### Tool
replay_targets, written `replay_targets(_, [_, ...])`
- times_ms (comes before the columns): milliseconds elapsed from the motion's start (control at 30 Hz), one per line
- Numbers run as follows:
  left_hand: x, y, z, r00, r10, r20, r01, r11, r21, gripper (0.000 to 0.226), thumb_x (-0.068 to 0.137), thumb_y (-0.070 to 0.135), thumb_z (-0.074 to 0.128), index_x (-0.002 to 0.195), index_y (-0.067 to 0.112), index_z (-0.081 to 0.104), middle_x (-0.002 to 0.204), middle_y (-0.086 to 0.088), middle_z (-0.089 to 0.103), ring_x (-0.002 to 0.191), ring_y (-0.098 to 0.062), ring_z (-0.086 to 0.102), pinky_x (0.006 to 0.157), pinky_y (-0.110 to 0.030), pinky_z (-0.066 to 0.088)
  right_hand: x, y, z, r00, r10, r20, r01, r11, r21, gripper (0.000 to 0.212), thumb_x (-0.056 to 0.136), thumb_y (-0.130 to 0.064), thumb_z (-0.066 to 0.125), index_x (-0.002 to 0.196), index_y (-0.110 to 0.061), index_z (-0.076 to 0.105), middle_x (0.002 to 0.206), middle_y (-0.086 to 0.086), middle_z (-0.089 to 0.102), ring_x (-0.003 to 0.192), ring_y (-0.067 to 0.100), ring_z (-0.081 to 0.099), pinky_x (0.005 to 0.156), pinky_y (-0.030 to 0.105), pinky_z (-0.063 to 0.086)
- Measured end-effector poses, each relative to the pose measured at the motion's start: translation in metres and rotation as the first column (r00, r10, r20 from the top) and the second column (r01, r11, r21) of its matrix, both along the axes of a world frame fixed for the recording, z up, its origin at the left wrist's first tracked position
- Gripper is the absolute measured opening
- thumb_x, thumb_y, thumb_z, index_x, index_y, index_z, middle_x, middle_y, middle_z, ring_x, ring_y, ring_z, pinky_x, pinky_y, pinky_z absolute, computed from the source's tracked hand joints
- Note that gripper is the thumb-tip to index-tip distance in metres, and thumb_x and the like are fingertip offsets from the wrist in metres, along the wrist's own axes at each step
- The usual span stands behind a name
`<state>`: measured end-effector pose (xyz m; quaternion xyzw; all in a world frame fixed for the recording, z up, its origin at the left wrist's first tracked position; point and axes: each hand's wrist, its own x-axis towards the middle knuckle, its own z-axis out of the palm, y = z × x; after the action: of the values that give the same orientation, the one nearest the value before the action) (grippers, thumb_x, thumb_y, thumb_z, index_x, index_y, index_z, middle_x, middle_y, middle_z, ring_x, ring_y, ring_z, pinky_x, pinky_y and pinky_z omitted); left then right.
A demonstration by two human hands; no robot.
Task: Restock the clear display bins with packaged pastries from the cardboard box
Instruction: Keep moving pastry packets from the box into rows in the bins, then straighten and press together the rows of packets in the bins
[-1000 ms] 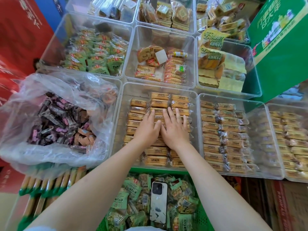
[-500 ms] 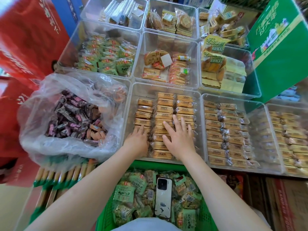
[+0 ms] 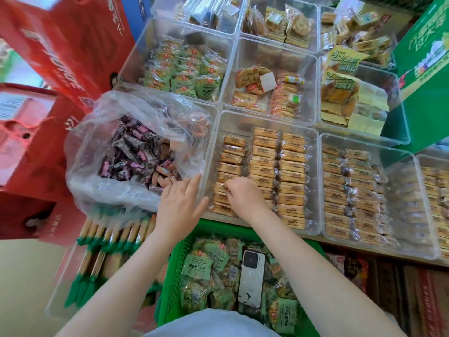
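A person straightens the near-left column of tan wrapped pastries (image 3: 230, 166) in a clear display bin (image 3: 313, 142), the middle bin of the near row. The right hand (image 3: 244, 197) is curled, fingertips pinching at a packet's edge near that column's near end; the left hand (image 3: 181, 205) lies flat with fingers straight against the bin's left wall, holding nothing. To finish this well, judging from the rows: nudge each packet flush with its neighbours, labels up, and steady the bin so it does not slide.

No cardboard supply box can be identified with certainty. Largest, at left, a clear plastic bag (image 3: 97, 190) sits open, full of dark purple-wrapped sweets. To the right, a second bin (image 3: 410, 156) holds similar tan packets in rows. Far bins hold green-wrapped snacks (image 3: 184, 71) and round biscuits (image 3: 267, 91). Nearest, a green basket (image 3: 175, 263) carries green packets and a white phone (image 3: 251, 278) lying on top.
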<state>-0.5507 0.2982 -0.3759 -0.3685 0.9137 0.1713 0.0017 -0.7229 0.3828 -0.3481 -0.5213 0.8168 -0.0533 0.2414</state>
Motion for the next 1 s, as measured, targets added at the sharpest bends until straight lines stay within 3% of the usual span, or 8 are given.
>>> replay_targets(133, [0.001, 0.0, -0.002, 1.0, -0.017, 0.023, 0.018, 1.0, -0.008, 0.072, 0.1, 0.056, 0.02, 0.154, 0.012, 0.037, 0.137, -0.008, 0.061, 0.127, -0.026, 0.054, 0.106, -0.043, 0.033, 0.003, -0.015, -0.009, 0.976, 0.211, -0.061, -0.198, 0.965, 0.169, 0.025, 0.099, -0.02, 0.056, 0.123, -0.018, 0.066, 0.114, 0.005, 0.062, 0.115, 0.029, 0.049, 0.101, 0.043, 0.037])
replay_targets(300, [0.002, 0.0, 0.0, 1.0, -0.02, 0.022, 0.019, 0.999, 0.033, 0.074, 0.099, 0.056, 0.016, 0.155, 0.011, 0.034, 0.138, -0.008, 0.059, 0.13, -0.026, 0.051, 0.111, -0.046, 0.029, 0.009, -0.025, -0.018, 0.978, 0.158, 0.139, -0.192, 0.941, 0.28, 0.031, 0.094, -0.025, 0.066, 0.123, -0.035, 0.069, 0.108, -0.002, 0.044, 0.115, 0.029, 0.049, 0.095, 0.042, 0.047])
replay_targets(467, [0.002, -0.001, -0.001, 0.999, -0.029, 0.031, 0.028, 0.999, 0.036, 0.075, 0.099, 0.056, 0.014, 0.156, 0.011, 0.033, 0.14, -0.007, 0.058, 0.13, -0.026, 0.05, 0.11, -0.043, 0.025, 0.006, -0.031, -0.016, 0.966, 0.195, 0.169, -0.245, 0.901, 0.359, 0.041, 0.096, -0.006, 0.055, 0.123, -0.032, 0.07, 0.125, -0.001, 0.05, 0.105, 0.026, 0.056, 0.086, 0.036, 0.051])
replay_targets(667, [0.002, -0.002, -0.001, 0.998, -0.035, 0.047, 0.033, 0.999, 0.041, 0.076, 0.099, 0.056, 0.012, 0.156, 0.011, 0.031, 0.14, -0.006, 0.058, 0.13, -0.024, 0.05, 0.111, -0.043, 0.028, 0.003, -0.034, -0.02, 0.961, 0.175, 0.215, -0.245, 0.901, 0.358, 0.042, 0.096, -0.003, 0.053, 0.123, -0.029, 0.071, 0.131, -0.001, 0.059, 0.107, 0.023, 0.058, 0.082, 0.031, 0.048])
replay_targets(800, [0.0, -0.002, -0.002, 0.998, -0.031, 0.048, 0.029, 0.999, 0.031, 0.074, 0.1, 0.055, 0.012, 0.156, 0.011, 0.033, 0.138, -0.006, 0.059, 0.129, -0.024, 0.052, 0.11, -0.045, 0.031, -0.006, -0.024, -0.018, 0.982, 0.152, 0.114, -0.177, 0.952, 0.25, 0.052, 0.097, 0.002, 0.045, 0.139, -0.025, 0.058, 0.128, 0.006, 0.057, 0.117, 0.027, 0.053, 0.088, 0.035, 0.05])
replay_targets(900, [-0.001, -0.001, -0.002, 0.999, -0.026, 0.043, 0.024, 0.999, 0.028, 0.073, 0.1, 0.054, 0.014, 0.155, 0.01, 0.035, 0.137, -0.007, 0.06, 0.128, -0.025, 0.053, 0.108, -0.046, 0.033, -0.001, -0.019, -0.02, 0.972, 0.228, 0.056, -0.234, 0.929, 0.288, 0.059, 0.094, 0.003, 0.048, 0.148, -0.022, 0.048, 0.132, 0.007, 0.051, 0.121, 0.03, 0.047, 0.099, 0.044, 0.046])
replay_targets(1000, [-0.001, -0.001, -0.002, 0.999, -0.02, 0.046, 0.019, 1.0, 0.024, 0.073, 0.1, 0.054, 0.015, 0.154, 0.011, 0.035, 0.137, -0.006, 0.06, 0.127, -0.025, 0.053, 0.108, -0.046, 0.032, 0.002, -0.02, -0.024, 0.96, 0.278, 0.021, -0.269, 0.904, 0.331, 0.058, 0.094, 0.0, 0.05, 0.147, -0.026, 0.05, 0.134, 0.006, 0.046, 0.121, 0.032, 0.045, 0.101, 0.047, 0.041])
